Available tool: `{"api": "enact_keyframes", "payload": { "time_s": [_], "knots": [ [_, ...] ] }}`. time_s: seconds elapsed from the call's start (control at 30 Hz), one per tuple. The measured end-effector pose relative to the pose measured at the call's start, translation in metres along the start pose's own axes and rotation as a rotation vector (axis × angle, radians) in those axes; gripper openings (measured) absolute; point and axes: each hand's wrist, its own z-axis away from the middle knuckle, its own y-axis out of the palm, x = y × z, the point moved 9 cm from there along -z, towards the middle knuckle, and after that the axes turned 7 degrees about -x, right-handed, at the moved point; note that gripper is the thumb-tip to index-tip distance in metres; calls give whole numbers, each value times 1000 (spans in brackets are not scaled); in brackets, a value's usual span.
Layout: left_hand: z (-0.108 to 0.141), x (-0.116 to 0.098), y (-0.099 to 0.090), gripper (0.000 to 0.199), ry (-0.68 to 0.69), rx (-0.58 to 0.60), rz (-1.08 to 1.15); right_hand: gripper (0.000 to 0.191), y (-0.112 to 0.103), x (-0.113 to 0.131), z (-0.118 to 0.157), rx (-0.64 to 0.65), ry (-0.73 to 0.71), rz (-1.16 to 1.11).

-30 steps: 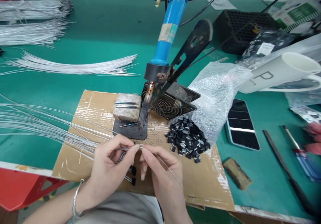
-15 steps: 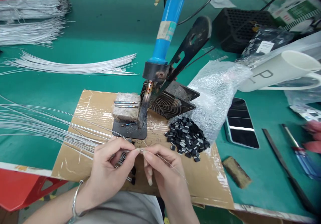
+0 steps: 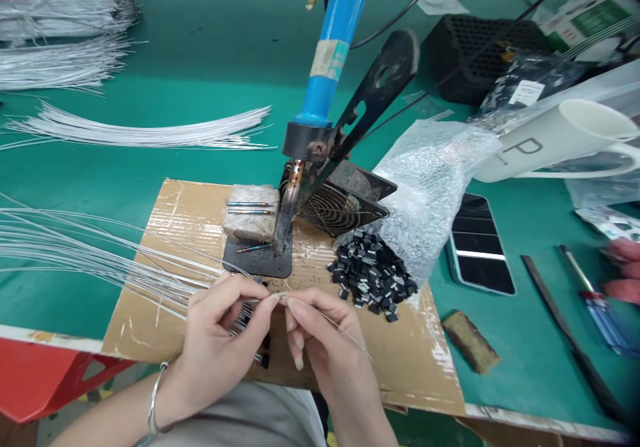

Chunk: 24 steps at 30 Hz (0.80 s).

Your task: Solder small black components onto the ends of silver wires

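Note:
My left hand [image 3: 227, 330] pinches the end of a thin grey wire between thumb and forefinger. Against it, tip to tip, the thumb and forefinger of my right hand [image 3: 325, 340] are also pressed together, with a thin silvery wire [image 3: 345, 332] running out across the fingers to the right. The exact point where the wires meet is covered by fingertips. From under my left hand a fan of grey wires [image 3: 100, 253] spreads left. Small black pieces [image 3: 261, 359] on wire ends lie partly hidden below that hand.
A blue soldering iron [image 3: 327, 67] points down in a black stand [image 3: 380, 93] behind my hands. Near it are a fan [image 3: 335, 207], a heap of black connectors [image 3: 373, 273], bubble wrap [image 3: 425, 180], a mug [image 3: 555, 143] and a phone [image 3: 480, 243]. A wire bundle [image 3: 150, 130] lies behind, left.
Both hands hold nearly the same pose, fingertips together. The whole view has shifted very slightly.

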Motion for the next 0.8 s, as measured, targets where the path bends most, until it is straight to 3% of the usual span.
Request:
{"api": "enact_keyframes", "payload": {
  "time_s": [0.17, 0.33, 0.43, 0.5, 0.6, 0.67, 0.73, 0.8],
  "knots": [
    [0, -1, -2, 14, 41, -65, 3, 15, -1, -8, 0, -30, -9, -35],
    [1, 8, 0, 13, -42, -65, 43, 13, 1, -13, 3, -23, -38, -36],
    [-1, 13, -1, 14, -96, -60, 67, 32, -9, 4, 6, -47, -190, 47],
    [-3, 16, -2, 13, -138, -49, 95, 46, -27, 32, 10, -174, -421, 272],
    [-7, 17, -4, 10, -188, -46, 117, 23, -35, 82, 25, -432, -912, 971],
    [-9, 16, -5, 11, -200, -50, 112, 16, -25, 92, 27, -462, -1127, 1371],
    [-11, 14, -6, 12, -196, -46, 112, 14, -20, 91, 20, -421, -1181, 1559],
    [-11, 13, -6, 12, -195, -38, 128, 11, -22, 88, 14, -401, -1160, 1589]
  ]
}}
